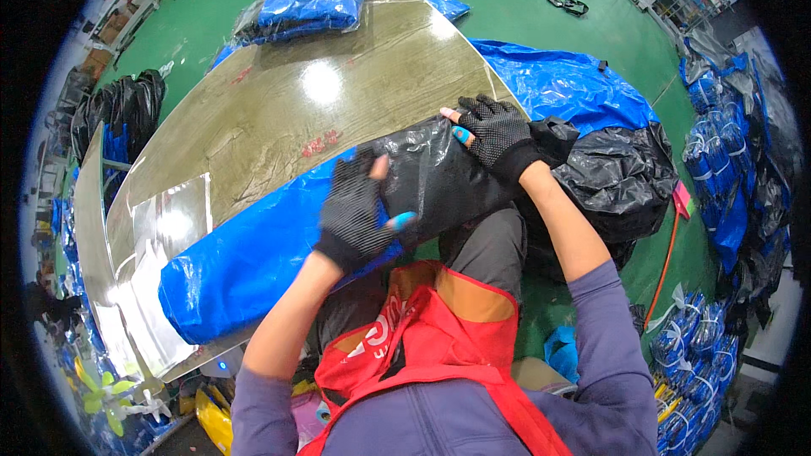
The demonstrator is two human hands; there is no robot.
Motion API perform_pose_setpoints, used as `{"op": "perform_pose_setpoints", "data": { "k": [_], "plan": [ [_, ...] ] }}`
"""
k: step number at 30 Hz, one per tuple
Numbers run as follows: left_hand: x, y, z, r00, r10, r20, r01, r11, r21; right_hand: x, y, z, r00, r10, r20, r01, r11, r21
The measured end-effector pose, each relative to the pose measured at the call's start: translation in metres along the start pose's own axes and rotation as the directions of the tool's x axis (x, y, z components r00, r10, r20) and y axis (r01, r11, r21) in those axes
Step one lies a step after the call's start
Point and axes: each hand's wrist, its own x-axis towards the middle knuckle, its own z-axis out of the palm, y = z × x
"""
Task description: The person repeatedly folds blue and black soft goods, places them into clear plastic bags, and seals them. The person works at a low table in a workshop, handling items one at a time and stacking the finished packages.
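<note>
Across the near edge of the table lies a folded plastic sheet, with a blue part (245,270) on the left and a black part (435,173) on the right. My left hand (355,207), in a black dotted glove, rests over the line where blue meets black. Its thumb stands apart from the fingers, and motion smears it slightly. Farther right, my gloved right hand (498,135) presses flat on the black part near the table's right edge, fingers stretched out. Blue wraps show on both thumbs. The sheet's underside is hidden.
The glossy table (270,114) bears a packed blue bundle (312,4) at its far end and clear plastic sheets (173,219) at left. Blue and black sheeting (621,165) heaps beyond the right edge. Tied blue bundles (714,156) line the right side. An orange stick (663,270) stands nearby.
</note>
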Motion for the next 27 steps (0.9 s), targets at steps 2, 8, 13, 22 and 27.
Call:
{"op": "perform_pose_setpoints", "data": {
  "k": [2, 8, 13, 22, 27],
  "plan": [
    [0.025, 0.015, 0.022, 0.994, 0.105, -0.026, -0.101, 0.987, 0.126, -0.020, 0.005, 0.009, 0.976, -0.040, -0.216, 0.016, 0.994, -0.109],
    [0.028, 0.024, 0.026, 1.000, -0.015, -0.011, 0.016, 0.998, 0.062, -0.080, -0.004, -0.001, 0.474, 0.769, -0.429, -0.096, 0.530, 0.843],
    [0.039, 0.027, 0.003, 0.976, -0.061, 0.208, 0.097, 0.981, -0.168, -0.051, -0.094, -0.057, 0.801, 0.557, -0.217, -0.164, 0.554, 0.816],
    [-0.058, 0.059, -0.102, 0.649, 0.387, 0.655, -0.106, 0.898, -0.426, -0.010, -0.227, -0.024, 0.967, -0.255, 0.009, 0.245, 0.937, 0.247],
    [-0.095, -0.037, -0.103, 0.993, -0.097, 0.061, 0.081, 0.970, 0.229, -0.011, -0.217, -0.003, 0.983, -0.171, -0.069, 0.184, 0.867, 0.463]
  ]
}}
